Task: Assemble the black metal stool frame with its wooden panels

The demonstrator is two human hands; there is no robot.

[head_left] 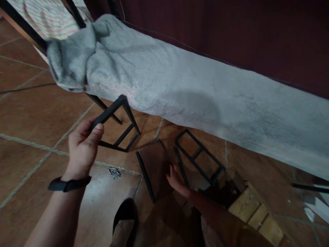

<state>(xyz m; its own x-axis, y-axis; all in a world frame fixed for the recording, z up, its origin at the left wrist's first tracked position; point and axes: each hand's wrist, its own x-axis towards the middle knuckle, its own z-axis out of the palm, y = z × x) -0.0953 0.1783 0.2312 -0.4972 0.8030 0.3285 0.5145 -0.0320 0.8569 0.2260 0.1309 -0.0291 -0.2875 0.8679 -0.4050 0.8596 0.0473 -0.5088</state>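
Head cam, looking down at a tiled floor [31,113] next to a bed with a grey blanket [180,89] hanging over the edge.

The left hand [83,147] is up off the floor, fingers [96,132] clenched around one bar of a black metal frame [120,125], thumb on top. That frame is a small ladder-type piece with a crossbar, held tilted, its top corner right up near the blanket edge and its lower end out over the tiles. There's a black band on that wrist [68,184].

The right hand [176,180] is lower down, resting on a brown wooden panel [154,168] that lies on the floor with a black bar along its left edge. Fingers look spread flat against the board rather than gripping, though it's dark down there so I wouldn't swear to it.

Just right of that hand a second black frame [199,156] lies flat on the tiles. A little heap of dark screws [114,172] sits on the floor between the two hands. A light slatted wood piece [254,214] is off to the lower right, and a black shoe [125,214] shows at the bottom.
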